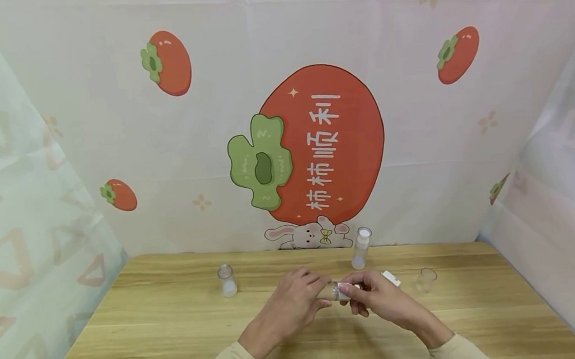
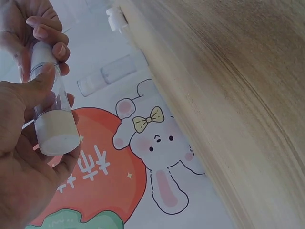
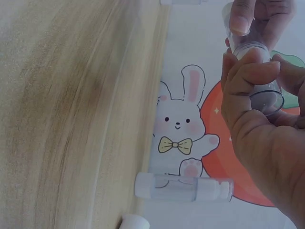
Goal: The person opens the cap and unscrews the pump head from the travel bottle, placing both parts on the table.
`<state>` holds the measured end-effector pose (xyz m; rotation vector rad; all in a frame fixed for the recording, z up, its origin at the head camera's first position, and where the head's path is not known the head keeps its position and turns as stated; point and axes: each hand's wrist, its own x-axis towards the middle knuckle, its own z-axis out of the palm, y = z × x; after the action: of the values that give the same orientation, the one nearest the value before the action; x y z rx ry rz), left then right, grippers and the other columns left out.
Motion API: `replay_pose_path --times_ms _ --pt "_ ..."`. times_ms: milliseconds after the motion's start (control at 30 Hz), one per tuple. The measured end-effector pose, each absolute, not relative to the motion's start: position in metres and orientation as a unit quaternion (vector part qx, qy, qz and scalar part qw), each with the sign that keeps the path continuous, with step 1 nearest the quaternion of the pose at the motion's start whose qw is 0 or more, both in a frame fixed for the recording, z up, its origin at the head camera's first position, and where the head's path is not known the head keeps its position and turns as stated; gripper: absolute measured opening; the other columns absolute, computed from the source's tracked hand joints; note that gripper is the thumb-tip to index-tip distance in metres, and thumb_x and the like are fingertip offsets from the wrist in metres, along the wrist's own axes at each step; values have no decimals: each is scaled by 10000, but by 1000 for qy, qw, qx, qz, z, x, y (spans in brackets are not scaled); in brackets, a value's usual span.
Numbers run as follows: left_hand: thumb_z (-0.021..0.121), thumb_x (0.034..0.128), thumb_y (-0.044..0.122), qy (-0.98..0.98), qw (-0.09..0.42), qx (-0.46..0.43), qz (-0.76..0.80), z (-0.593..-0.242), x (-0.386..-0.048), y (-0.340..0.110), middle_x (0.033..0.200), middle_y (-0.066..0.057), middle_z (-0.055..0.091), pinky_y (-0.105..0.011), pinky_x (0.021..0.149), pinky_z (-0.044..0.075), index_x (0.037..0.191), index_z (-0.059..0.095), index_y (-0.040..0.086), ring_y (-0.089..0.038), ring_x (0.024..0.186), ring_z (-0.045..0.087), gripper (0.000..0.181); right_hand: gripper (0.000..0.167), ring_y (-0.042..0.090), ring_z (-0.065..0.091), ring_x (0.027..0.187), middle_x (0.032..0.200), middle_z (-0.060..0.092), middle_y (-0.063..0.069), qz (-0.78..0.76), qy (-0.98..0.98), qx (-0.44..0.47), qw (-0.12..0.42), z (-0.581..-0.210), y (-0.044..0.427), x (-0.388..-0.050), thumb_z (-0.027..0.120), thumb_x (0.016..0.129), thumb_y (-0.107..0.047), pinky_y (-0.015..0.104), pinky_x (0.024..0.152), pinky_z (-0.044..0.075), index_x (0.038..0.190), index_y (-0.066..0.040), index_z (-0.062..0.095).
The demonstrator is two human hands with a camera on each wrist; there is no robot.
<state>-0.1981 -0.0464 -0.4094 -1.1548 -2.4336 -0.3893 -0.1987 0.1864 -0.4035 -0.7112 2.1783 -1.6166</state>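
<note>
Both hands meet on one small clear bottle (image 2: 51, 102) with a white base, held above the table. My left hand (image 1: 294, 302) grips the body; in the left wrist view its thumb lies along the clear wall. My right hand (image 1: 380, 298) grips the other end, with fingers curled round a white collar (image 2: 42, 53). An open, clear rim (image 3: 267, 101) shows at that end in the right wrist view. Fingers hide much of the bottle. Beyond the right hand stands another clear and white bottle (image 1: 360, 250), upright.
A shorter clear container with white inside (image 1: 227, 281) stands at the left on the wooden table (image 1: 167, 330). A small white piece (image 1: 390, 278) lies just behind the right hand, and a clear cup-like cap (image 1: 426, 280) stands farther right. Printed cloth walls (image 1: 163, 144) enclose the back and sides.
</note>
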Motion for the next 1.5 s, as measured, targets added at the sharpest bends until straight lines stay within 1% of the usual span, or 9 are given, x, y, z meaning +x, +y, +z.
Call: replay_pose_path --times_ms 133,333,567,733,800,1000,1167,1267,1500 --pt "758 915 340 -872 203 -421 -146 -411 -198 -47 1157 -2 734 -325 913 535 1206 711 102 -167 1031 641 379 297 82 540 642 774 597 82 -559 772 -259 156 -405 187 -197 562 1057 -212 198 547 466 1014 61 672" --pt "759 919 306 -866 189 -431 -168 -412 -200 -48 1143 14 734 -322 919 527 1195 705 112 -157 1019 630 342 308 60 532 606 736 595 31 -549 778 -271 142 -410 190 -198 559 1059 -230 185 518 457 985 43 681" --pt "732 939 314 -872 156 -428 -178 -411 -200 -48 1107 37 731 -323 913 518 1200 695 132 -137 1000 614 320 260 57 524 601 711 585 13 -537 787 -272 131 -412 190 -197 570 1053 -246 192 511 457 946 -45 694" --pt "703 960 316 -877 138 -424 -179 -409 -200 -47 1105 45 726 -318 923 513 1210 694 117 -128 1010 617 319 306 62 509 601 697 571 8 -536 790 -267 130 -412 191 -197 575 1050 -248 183 514 439 965 25 685" --pt "704 961 306 -878 129 -423 -185 -408 -200 -47 1100 46 725 -323 928 512 1213 693 120 -127 1016 616 313 306 60 502 598 695 568 7 -537 789 -271 128 -412 191 -197 577 1049 -241 180 510 431 968 35 682" --pt "706 963 280 -880 100 -417 -204 -406 -200 -49 1074 67 719 -336 956 496 1215 687 146 -116 1032 605 286 255 47 475 577 664 559 51 -534 783 -297 118 -413 191 -198 585 1045 -211 171 491 402 940 1 680" --pt "708 963 264 -876 90 -425 -210 -406 -201 -50 1072 41 725 -314 937 499 1228 689 123 -115 1010 604 300 236 42 461 569 664 551 35 -540 781 -291 118 -413 190 -197 587 1044 -208 163 486 378 944 -19 686" --pt "705 966 257 -874 78 -425 -222 -405 -202 -51 1055 32 722 -295 921 499 1227 691 107 -107 999 596 302 240 38 459 568 672 550 19 -542 781 -287 118 -413 189 -197 591 1042 -206 159 485 367 960 -4 689" --pt "707 965 233 -865 63 -426 -256 -404 -201 -54 986 64 683 -251 876 496 1204 693 105 -115 955 599 271 175 22 461 563 666 558 26 -533 787 -292 104 -413 188 -197 605 1034 -204 157 475 361 992 -72 711"
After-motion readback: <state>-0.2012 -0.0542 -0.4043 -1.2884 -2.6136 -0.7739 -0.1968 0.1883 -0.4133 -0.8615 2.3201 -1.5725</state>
